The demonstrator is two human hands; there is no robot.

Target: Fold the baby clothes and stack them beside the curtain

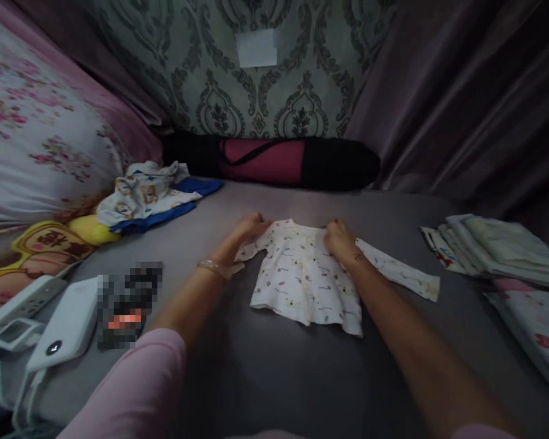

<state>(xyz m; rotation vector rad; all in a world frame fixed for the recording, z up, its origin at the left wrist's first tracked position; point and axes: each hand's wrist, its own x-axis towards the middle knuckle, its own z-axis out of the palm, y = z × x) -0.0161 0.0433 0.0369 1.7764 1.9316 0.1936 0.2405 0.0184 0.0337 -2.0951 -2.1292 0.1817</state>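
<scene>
A small white baby shirt point(297, 274) with a scattered print lies spread on the grey bed sheet point(297, 378), collar away from me and hem toward me. My left hand point(251, 227) is closed at the shirt's left shoulder, and part of that sleeve shows beneath my wrist. At the right shoulder, my right hand point(340, 239) is closed on the fabric, its fingers slightly blurred. The right sleeve point(405, 271) stretches out past my right forearm, which hides some of the shirt's side.
At left are crumpled clothes point(149, 189), a yellow cushion point(41, 256), a power bank point(66, 323), a power strip point(27, 305) and a pixelated item point(128, 305). Folded cloths point(494, 250) and a plastic-wrapped packet point(535, 329) lie right. A long black-and-red bag point(265, 161) lines the wall.
</scene>
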